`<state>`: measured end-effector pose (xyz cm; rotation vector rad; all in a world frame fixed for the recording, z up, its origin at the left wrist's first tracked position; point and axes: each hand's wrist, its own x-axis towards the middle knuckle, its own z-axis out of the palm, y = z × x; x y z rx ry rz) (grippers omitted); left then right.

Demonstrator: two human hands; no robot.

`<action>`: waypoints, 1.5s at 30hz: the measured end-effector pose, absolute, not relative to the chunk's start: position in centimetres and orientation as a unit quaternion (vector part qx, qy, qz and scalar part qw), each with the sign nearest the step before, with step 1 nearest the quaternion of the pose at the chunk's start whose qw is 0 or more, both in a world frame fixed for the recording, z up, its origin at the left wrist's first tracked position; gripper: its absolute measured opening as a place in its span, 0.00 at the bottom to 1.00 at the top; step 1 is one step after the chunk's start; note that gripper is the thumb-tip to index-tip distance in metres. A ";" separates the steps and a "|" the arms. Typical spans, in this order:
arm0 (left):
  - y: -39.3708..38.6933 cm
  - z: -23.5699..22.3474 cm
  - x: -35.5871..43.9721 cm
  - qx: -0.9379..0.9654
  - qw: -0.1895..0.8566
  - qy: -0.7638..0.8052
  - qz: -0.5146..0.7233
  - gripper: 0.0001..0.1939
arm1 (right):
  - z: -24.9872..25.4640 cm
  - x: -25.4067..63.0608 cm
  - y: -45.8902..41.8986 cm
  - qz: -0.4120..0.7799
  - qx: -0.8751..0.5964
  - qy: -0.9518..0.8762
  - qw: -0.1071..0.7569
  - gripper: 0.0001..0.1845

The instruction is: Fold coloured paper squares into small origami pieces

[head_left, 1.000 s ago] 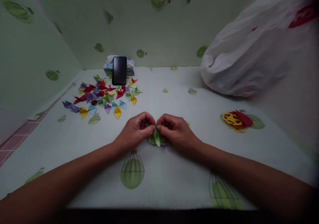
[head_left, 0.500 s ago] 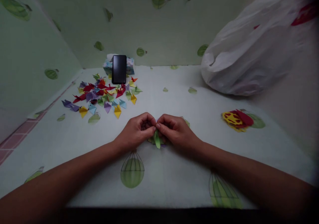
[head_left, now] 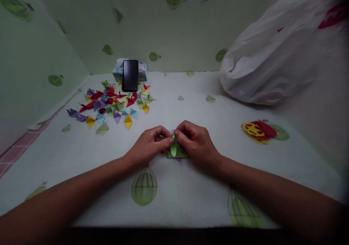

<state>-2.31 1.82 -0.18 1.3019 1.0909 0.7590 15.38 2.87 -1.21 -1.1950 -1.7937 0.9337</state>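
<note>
A narrow folded piece of light green paper (head_left: 173, 149) is pinched between my two hands near the front middle of the table. My left hand (head_left: 152, 142) grips its left side between thumb and bent fingers. On the other side, my right hand (head_left: 195, 139) is closed on its upper right edge. Beneath them lies a small stack of coloured paper squares (head_left: 178, 154), green on top with purple showing at the edges; my hands partly cover it.
Many folded paper cranes (head_left: 111, 103) lie heaped at back left, before a black phone (head_left: 130, 76) leaning on a tissue box (head_left: 143, 71). A white plastic bag (head_left: 261, 63) bulges at back right. Yellow and red cut-out pieces (head_left: 256, 130) lie at right.
My hands have parted slightly, the right one moving a little right and up. The green paper now shows more between them, and more of the stack below is visible.
</note>
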 end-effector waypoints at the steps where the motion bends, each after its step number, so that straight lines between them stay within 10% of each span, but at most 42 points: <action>1: 1.8 -0.1 -2.2 0.556 0.602 0.471 0.328 0.09 | -1.2 15.4 2.8 0.352 -0.466 -0.714 0.386 0.08; 21: 2.0 -0.5 -2.3 0.565 0.581 0.479 0.337 0.09 | -1.4 15.3 2.5 0.324 -0.460 -0.723 0.402 0.09; 33: 2.4 -0.4 -3.2 0.538 0.598 0.457 0.381 0.10 | -0.4 15.2 2.8 0.651 -0.360 -0.547 0.384 0.09; 45: 2.3 -0.5 -3.0 0.530 0.600 0.464 0.380 0.12 | -0.8 15.0 3.0 0.666 -0.361 -0.531 0.379 0.09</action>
